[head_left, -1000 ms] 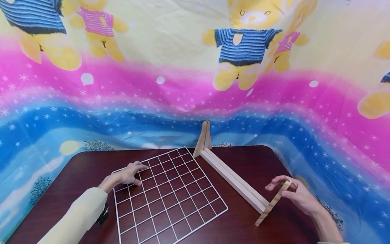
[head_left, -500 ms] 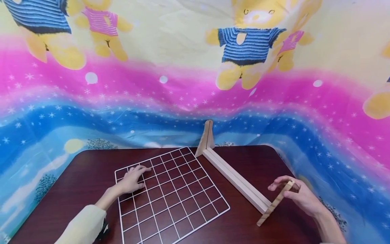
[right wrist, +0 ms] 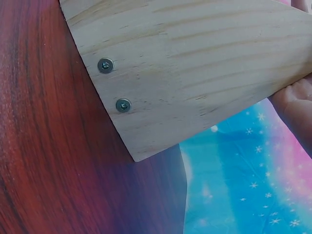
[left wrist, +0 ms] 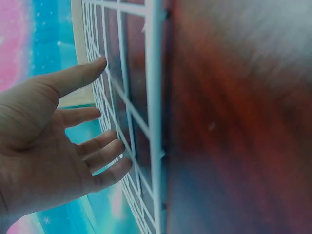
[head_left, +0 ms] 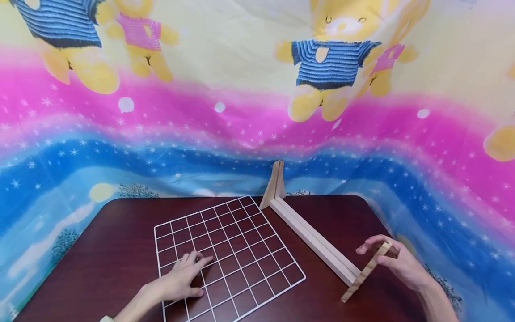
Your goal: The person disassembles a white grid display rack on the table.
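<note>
A white wire grid panel [head_left: 276,234] lies on the table at centre left. My left hand [head_left: 181,277] hovers over or rests on its near-left part, fingers spread and slightly bent; in the left wrist view, the hand [left wrist: 44,141] shows an empty palm beside the wires [left wrist: 155,97]. To the right stands a wooden frame: a long grooved bar [head_left: 315,241] between two upright end pieces. My right hand [head_left: 406,266] holds the top of the near end piece [head_left: 366,273], thumb on one side and fingers past the other. Two screws [right wrist: 105,65] sit in that board [right wrist: 185,63].
The dark red-brown table [head_left: 96,255] has rounded back corners. The far end piece [head_left: 274,185] of the frame rises near the back edge, close to the grid's corner. A printed cloth [head_left: 241,116] with bears hangs behind and around the table.
My left hand has moved from the grid's far-left side toward its near part. The right hand stays on the wooden end piece. The whole head view has shifted slightly.
</note>
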Motion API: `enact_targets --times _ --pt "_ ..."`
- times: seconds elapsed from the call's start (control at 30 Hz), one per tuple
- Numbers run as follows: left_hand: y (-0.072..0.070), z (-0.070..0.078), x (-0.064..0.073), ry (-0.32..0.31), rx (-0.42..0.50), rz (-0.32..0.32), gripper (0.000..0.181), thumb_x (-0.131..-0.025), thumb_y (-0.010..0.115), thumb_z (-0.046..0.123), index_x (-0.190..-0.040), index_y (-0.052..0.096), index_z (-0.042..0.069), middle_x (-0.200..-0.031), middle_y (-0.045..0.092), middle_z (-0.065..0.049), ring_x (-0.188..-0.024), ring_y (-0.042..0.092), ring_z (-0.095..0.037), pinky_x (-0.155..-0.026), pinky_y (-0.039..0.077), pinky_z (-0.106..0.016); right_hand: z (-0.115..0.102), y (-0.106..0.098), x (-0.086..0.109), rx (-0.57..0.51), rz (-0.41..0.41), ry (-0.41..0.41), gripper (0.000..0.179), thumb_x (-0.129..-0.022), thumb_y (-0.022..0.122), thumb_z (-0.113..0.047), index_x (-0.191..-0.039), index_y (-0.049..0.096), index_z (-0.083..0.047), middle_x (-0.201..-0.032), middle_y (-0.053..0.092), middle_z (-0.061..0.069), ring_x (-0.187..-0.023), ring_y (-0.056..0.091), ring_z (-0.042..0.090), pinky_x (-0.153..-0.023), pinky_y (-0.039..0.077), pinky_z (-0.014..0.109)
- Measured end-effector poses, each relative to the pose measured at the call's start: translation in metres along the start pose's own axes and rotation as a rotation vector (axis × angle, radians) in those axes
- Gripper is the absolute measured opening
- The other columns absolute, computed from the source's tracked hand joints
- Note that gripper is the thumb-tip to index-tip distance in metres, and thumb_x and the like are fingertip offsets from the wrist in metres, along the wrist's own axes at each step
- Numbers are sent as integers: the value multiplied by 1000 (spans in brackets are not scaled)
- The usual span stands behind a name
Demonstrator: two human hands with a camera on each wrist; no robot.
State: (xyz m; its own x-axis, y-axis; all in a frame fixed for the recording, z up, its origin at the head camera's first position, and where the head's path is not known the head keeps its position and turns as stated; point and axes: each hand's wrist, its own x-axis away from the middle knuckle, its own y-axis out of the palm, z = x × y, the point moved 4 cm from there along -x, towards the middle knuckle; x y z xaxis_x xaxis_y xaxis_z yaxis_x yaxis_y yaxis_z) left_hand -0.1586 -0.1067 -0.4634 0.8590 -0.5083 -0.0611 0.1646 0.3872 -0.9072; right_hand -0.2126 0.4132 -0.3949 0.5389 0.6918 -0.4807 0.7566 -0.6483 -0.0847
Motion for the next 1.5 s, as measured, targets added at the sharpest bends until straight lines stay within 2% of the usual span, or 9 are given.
enact_targets --times 0.1,0.27,0.4,0.63,0.8,1.03,1.5 --pt "5 3 5 2 -11 -24 77 -75 81 20 -140 45 2 -124 42 -12 -112 41 -32 -87 38 -55 1 1 1 -8 -2 -1 37 -94 34 21 -129 44 13 -119 59 28 -119 55 33 -99 41 32" --pt "7 4 5 25 -11 24 77 -73 81 12 -140 44 2 -122 44 -10 -114 41 -33 -87 38 -56 2 -1 2 -3 8 -2 36 -94 34 20 -128 45 13 -118 59 29 -119 55 33 -98 41 32" --pt "8 0 2 47 17 34 78 -71 79 5 -140 44 3 -121 45 -8 -110 42 -33 -85 37 -58 2 -3 2 22 8 -8 35 -94 35 20 -127 45 13 -118 59 29 -118 56 32 -98 42 32" --pt "5 -8 -3 68 151 -5 79 -66 75 -1 -140 46 7 -125 45 -6 -106 39 -25 -86 35 -55 3 -4 3 33 -2 -20 33 -95 36 18 -127 45 14 -118 59 28 -118 55 33 -98 41 32" --pt "5 -13 -6 95 162 -36 79 -64 76 2 -138 50 9 -123 43 -3 -105 39 -23 -86 36 -47 3 -3 3 38 -1 -18 32 -95 36 17 -126 45 15 -118 59 28 -117 55 33 -98 41 31" --pt "4 -18 -6 122 241 -79 78 -67 76 4 -139 49 10 -124 42 -4 -106 38 -20 -87 38 -38 2 -2 2 31 -3 -27 32 -95 36 19 -125 46 15 -117 59 29 -117 56 33 -98 41 32" --pt "1 -19 -8 111 282 -137 78 -67 74 2 -140 48 7 -126 40 -5 -109 37 -24 -89 39 -37 3 -1 1 -9 -9 -48 32 -95 34 20 -124 46 15 -116 62 26 -116 57 34 -98 43 34"
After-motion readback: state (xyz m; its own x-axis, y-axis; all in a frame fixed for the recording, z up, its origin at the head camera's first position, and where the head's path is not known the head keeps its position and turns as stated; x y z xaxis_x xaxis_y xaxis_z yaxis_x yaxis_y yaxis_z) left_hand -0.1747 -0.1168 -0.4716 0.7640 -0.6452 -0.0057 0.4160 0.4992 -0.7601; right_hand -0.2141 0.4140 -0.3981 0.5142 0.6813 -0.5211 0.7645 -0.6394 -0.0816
